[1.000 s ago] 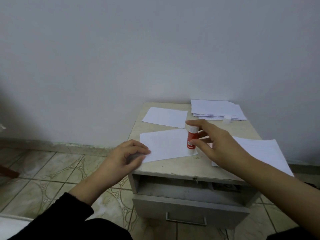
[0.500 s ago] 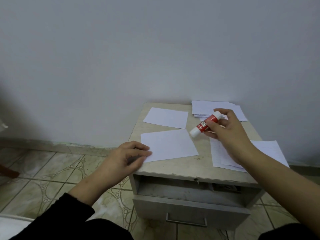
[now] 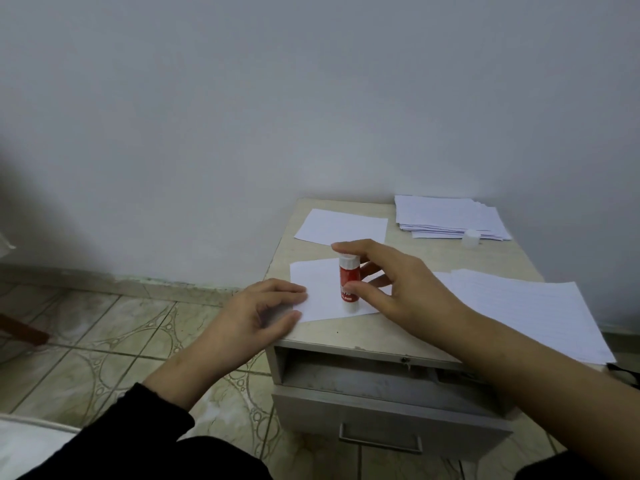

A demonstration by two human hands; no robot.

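A red and white glue stick (image 3: 347, 285) stands upright with its tip down on a white sheet of paper (image 3: 317, 294) at the front left of a small beige cabinet top (image 3: 363, 336). My right hand (image 3: 391, 284) grips the glue stick, forefinger on its top and thumb on its side. My left hand (image 3: 263, 311) pinches the sheet's near left corner at the cabinet's edge. The glue stick's white cap (image 3: 471, 238) lies by itself near the back.
A second white sheet (image 3: 341, 226) lies behind the first. A stack of papers (image 3: 450, 216) sits at the back right against the wall, and larger sheets (image 3: 533, 306) lie at the right. The drawer (image 3: 388, 410) below is pulled partly out. Tiled floor lies to the left.
My right hand carried the glue stick from near the back stack down onto the front sheet and set it upright, tip down. My left hand has stayed on the sheet's corner.
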